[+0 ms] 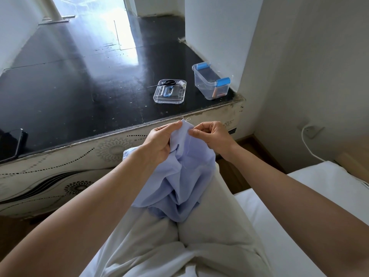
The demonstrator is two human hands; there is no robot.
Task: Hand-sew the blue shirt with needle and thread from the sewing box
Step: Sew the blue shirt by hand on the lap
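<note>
- The blue shirt (pixel 179 176) is bunched on the lap below both grips; its top edge is raised between them; a stitch is judged to be in hand.
- The fold is gripped by the left hand (pixel 159 140), fingers curled round the cloth; just beside it, the edge is pinched narrowly by the right hand (pixel 211 136).
- The sewing box (pixel 211 82) stands open, well beyond the grips.
- A thread (pixel 187 119) loop shows just above the pinch; the needle cannot be made out; next, the thread should be drawn taut.

Left hand (pixel 159 140) gripping, right hand (pixel 211 135) pinching, forearms converging
</note>
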